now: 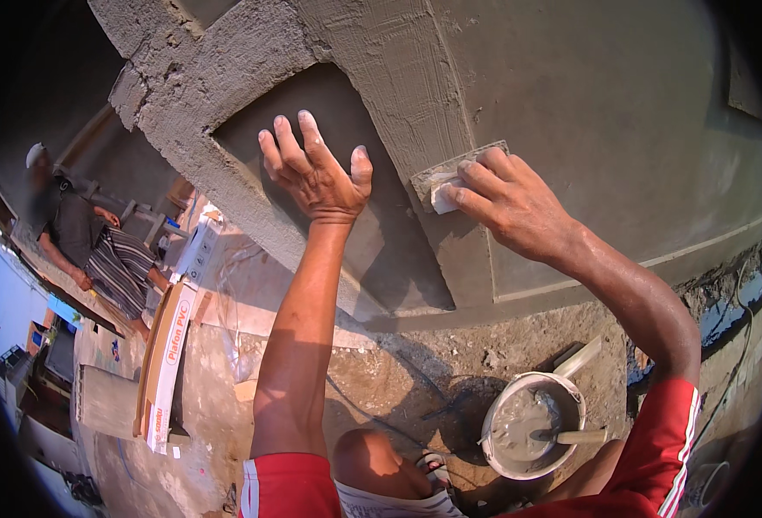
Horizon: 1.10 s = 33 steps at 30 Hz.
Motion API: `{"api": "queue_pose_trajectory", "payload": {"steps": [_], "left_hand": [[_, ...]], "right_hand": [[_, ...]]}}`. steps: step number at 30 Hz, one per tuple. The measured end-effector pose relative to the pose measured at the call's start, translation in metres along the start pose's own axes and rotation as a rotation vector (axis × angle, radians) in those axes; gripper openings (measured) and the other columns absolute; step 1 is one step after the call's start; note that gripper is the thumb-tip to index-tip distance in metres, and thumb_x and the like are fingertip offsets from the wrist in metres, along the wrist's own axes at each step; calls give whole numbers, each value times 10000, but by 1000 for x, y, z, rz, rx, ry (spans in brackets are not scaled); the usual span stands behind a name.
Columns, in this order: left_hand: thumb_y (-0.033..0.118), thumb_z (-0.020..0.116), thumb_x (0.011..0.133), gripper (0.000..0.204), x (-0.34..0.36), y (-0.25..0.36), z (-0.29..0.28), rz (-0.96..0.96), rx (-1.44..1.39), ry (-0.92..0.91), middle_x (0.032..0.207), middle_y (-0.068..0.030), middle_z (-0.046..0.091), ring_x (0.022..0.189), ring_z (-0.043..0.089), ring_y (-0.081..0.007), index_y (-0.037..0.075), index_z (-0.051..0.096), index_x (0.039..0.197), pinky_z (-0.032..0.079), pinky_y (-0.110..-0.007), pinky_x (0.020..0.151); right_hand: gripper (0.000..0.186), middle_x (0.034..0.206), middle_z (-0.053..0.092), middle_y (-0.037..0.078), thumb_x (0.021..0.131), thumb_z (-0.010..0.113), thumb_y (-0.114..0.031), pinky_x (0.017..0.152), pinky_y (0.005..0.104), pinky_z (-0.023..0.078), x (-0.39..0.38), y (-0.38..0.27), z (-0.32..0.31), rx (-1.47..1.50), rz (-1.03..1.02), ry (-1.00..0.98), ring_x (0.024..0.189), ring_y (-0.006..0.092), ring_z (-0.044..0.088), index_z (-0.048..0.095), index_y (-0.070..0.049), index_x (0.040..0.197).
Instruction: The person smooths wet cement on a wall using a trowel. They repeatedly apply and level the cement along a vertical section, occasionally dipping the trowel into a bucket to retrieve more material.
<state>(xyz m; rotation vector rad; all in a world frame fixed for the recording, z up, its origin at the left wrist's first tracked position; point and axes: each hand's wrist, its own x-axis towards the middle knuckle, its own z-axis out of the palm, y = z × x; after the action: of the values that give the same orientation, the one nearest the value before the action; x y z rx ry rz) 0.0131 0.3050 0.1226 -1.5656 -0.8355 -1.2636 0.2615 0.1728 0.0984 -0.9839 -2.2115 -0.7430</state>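
Largest first: grey wall [588,129], filling upper middle to right of frame; smooth at right, ridged and rough nearer centre. Set into it, dark recess [407,246], mid-frame, long and tapering downward. Co-worker [79,229] seated, left of frame, well apart from the work. Long box [163,363] slants through lower left, also well clear of the hands. Bucket [488,432] on the ground [476,341], lower right, holding wet grey mix; placed close below the wall, presumably to keep the mix within reach. Left hand [316,173], over the recess: fingers spread wide, grasping nothing; possibly a brace, but palm contact cannot be told. Right hand [510,203], right of centre: fingers and thumb closed on the float [424,183]. Float lies flat-side toward the strip of wall between recess and smooth area, tilted, apparently touching; grip from the outer side likely leaves its face free to bear. Handle [581,437] juts over the bucket's right rim, probably for easy pickup. White piece [444,198] pinched against the float, perhaps as its grip; material unclear.
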Motion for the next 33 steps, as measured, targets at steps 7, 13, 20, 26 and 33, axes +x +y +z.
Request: {"api": "queue_pose_trajectory", "payload": {"steps": [7,13,20,26,33], "left_hand": [[495,490,853,761,0,6,7,-6,-5,6,1477,-197,267,1386,210,-456,22,378,1439,236,-594,1098],[496,514,843,762,-1,0,0,-10,6,-12,1479,-194,261,1384,208,-457,30,389,1433,239,-597,1097],[495,509,845,761,-1,1,2,-1,1,14,1473,-188,292,1371,236,-451,31,398,1437,241,-573,1098],[506,493,858,757,-1,1,5,13,13,29,1470,-187,301,1361,252,-445,21,405,1433,242,-566,1097],[504,511,824,771,-4,-1,9,16,8,37,1465,-185,287,1369,228,-448,41,398,1431,249,-584,1070]], "right_hand": [[221,1031,556,43,886,612,-139,802,370,466,-52,-27,21,19,-63,-167,1025,208,516,622,-123,1106],[368,1047,599,35,818,696,-43,823,383,506,76,28,-60,-146,-29,431,953,245,557,618,-127,1168],[296,1040,550,15,848,648,-123,823,357,470,15,14,-2,-118,15,138,993,199,507,599,-163,1137],[282,1072,524,65,830,621,-152,802,372,444,-109,-40,99,26,4,-165,1020,245,498,598,-129,1109],[247,1045,579,108,839,629,-112,837,382,455,-183,-104,127,328,240,-527,1097,274,529,601,-95,1084]]}}
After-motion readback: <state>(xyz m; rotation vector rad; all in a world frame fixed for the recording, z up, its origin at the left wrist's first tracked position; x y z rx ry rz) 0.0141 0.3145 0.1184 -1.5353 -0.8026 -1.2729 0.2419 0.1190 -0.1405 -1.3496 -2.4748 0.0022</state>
